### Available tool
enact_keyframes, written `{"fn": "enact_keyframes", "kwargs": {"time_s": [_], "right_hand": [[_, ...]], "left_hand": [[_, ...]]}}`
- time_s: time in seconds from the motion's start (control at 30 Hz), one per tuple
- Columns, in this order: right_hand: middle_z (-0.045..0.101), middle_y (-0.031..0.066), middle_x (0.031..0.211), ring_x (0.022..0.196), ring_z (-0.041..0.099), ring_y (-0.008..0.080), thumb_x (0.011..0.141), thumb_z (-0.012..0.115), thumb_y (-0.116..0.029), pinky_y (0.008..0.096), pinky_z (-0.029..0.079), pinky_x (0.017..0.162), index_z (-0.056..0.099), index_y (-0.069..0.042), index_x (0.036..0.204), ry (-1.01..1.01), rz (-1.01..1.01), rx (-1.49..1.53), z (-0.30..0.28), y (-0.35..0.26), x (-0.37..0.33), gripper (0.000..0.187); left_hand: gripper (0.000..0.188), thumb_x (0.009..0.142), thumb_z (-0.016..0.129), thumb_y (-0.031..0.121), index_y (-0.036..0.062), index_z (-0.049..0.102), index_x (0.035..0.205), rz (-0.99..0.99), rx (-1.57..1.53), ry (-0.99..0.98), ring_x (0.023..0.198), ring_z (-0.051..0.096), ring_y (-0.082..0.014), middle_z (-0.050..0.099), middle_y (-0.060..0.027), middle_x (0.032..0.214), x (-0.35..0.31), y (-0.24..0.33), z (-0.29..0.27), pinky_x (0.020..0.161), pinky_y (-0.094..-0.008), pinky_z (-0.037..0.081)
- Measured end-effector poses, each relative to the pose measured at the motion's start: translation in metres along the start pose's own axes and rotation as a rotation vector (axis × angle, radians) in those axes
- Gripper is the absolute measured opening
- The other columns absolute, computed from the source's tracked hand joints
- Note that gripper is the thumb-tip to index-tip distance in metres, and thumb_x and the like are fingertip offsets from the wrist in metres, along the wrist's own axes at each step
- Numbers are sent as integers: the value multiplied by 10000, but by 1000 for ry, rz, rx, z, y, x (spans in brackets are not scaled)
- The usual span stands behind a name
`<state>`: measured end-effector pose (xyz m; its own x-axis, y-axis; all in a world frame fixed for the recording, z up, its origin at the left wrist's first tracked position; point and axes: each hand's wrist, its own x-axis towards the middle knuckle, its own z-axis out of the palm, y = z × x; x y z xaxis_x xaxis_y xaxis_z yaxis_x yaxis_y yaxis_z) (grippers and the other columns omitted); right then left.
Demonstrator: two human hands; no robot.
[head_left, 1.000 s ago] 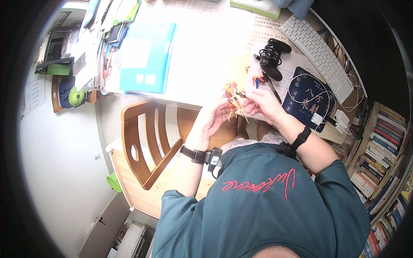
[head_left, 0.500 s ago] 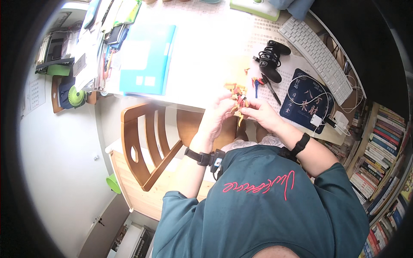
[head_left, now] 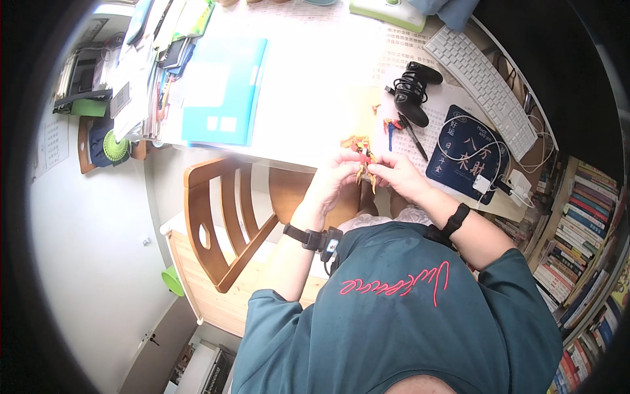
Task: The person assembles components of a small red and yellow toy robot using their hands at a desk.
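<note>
Figure [head_left: 357,144], red and yellow with thin jutting parts, is held up in both hands at the near edge of the worktop [head_left: 295,131], its lower tip seen reaching past that edge. The grip of the left hand [head_left: 336,176] is closed on one side of it and that of the right hand [head_left: 396,172] is pinched on the other; exactly which parts are pressed is too small to be told. For good handling, its thickest part is best steadied by one hand while only light, straight force is given by the other, since the thin ends seem easily bent. It would be better worked a little farther in, so that anything dropped is caught by the worktop. The red-and-blue piece [head_left: 392,128] and the orange piece [head_left: 376,109] lying beyond should not be brushed.
</note>
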<state>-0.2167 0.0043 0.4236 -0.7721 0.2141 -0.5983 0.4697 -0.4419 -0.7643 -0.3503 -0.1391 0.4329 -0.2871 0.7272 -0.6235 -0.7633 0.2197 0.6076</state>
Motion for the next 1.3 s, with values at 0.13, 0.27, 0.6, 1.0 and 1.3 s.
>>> {"fn": "enact_keyframes", "kwargs": {"time_s": [0.13, 0.27, 0.6, 1.0, 1.3], "right_hand": [[602, -10, 728, 645, 560, 57, 881, 651, -170, 224, 453, 565, 637, -33, 902, 28, -30, -50, 0, 5, 1, 140], [609, -6, 729, 635, 548, 56, 879, 645, -159, 225, 449, 573, 633, -7, 891, 73, -73, -146, -1, 7, 1, 153], [615, 0, 765, 644, 591, 69, 875, 643, -125, 218, 471, 583, 625, -16, 931, -31, -29, 13, -15, -6, -8, 124], [598, -2, 733, 603, 577, 63, 860, 632, -106, 198, 442, 529, 604, -27, 851, -72, 4, 26, -23, -19, -7, 85], [577, -20, 727, 638, 537, 50, 825, 635, -88, 207, 432, 565, 588, -27, 805, -96, -52, -134, -26, -23, -4, 79]], "left_hand": [[169, 860, 672, 108, 63, 632, 1018, 13, 27, 19, 797, 592, -53, 650, 3, 907, 1, -2, 4, 708, -187, 480], [146, 855, 684, 96, 56, 638, 988, 167, 193, 55, 779, 579, -56, 642, 16, 882, 2, -7, 10, 722, -196, 468], [159, 829, 689, 83, 39, 647, 975, 503, 789, 80, 819, 626, -133, 667, -36, 873, -8, -1, 9, 770, -280, 495], [187, 794, 653, 55, 82, 641, 979, 834, 1374, 77, 790, 629, -272, 650, -85, 855, -8, 20, 1, 675, -370, 503], [336, 707, 650, -16, 87, 636, 1026, 999, 1521, 51, 869, 618, -248, 640, -51, 939, 0, 27, -14, 733, -359, 515]]}}
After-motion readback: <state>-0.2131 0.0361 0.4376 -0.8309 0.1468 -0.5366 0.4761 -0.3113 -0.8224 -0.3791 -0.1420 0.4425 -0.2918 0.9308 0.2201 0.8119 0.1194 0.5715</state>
